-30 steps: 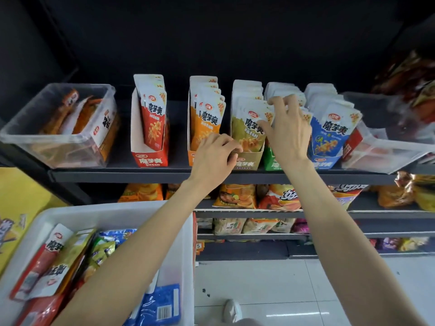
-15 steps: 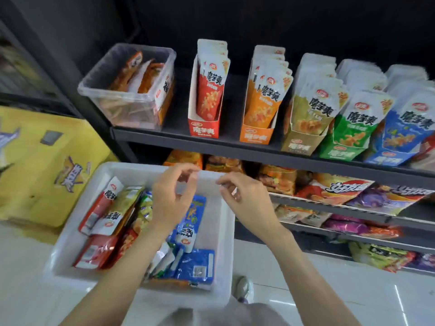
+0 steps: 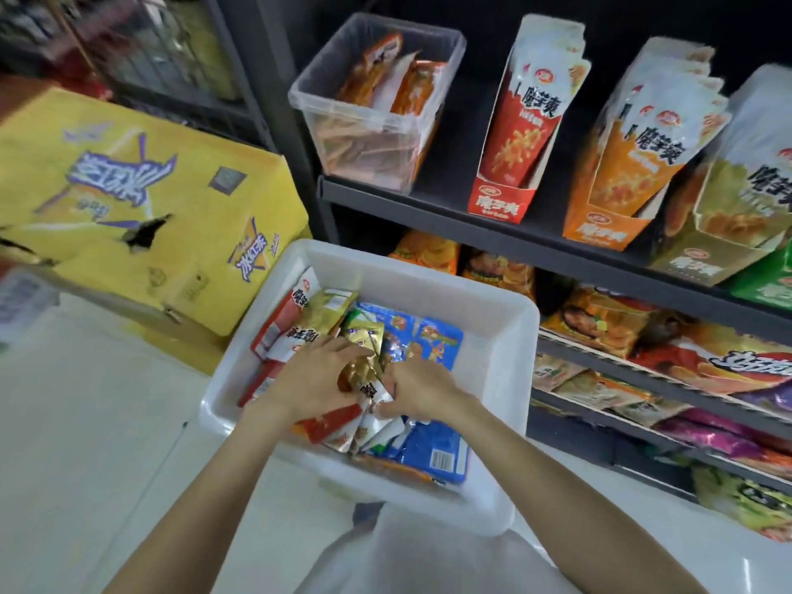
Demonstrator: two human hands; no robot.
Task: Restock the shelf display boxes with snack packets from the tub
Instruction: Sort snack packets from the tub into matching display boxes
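Left hand [image 3: 315,377]: lower centre of frame, inside the tub, fingers curled round a gold packet [image 3: 358,375].
Right hand [image 3: 418,390]: just beside the left, also in the tub, fingers bent down onto the same heap of packets; whether pinching one cannot be told.
Tub [image 3: 508,366]: white plastic, centre of frame, below the shelf edge; holds red, gold and blue snack packets lying loose.
Blue packets [image 3: 433,349]: right part of the heap, flat, one with a barcode toward the near wall.
Red display box [image 3: 501,199]: upper right, upright on the dark shelf [image 3: 385,199], red packets standing in it.
Orange display box [image 3: 604,227]: right of the red one, full of upright packets.
Gold display box [image 3: 703,259]: far right edge, partly cropped.
Clear bin [image 3: 377,117]: upper centre, on the shelf left of the red box, orange packets inside.
Yellow carton [image 3: 128,199]: left of frame, beside the tub.
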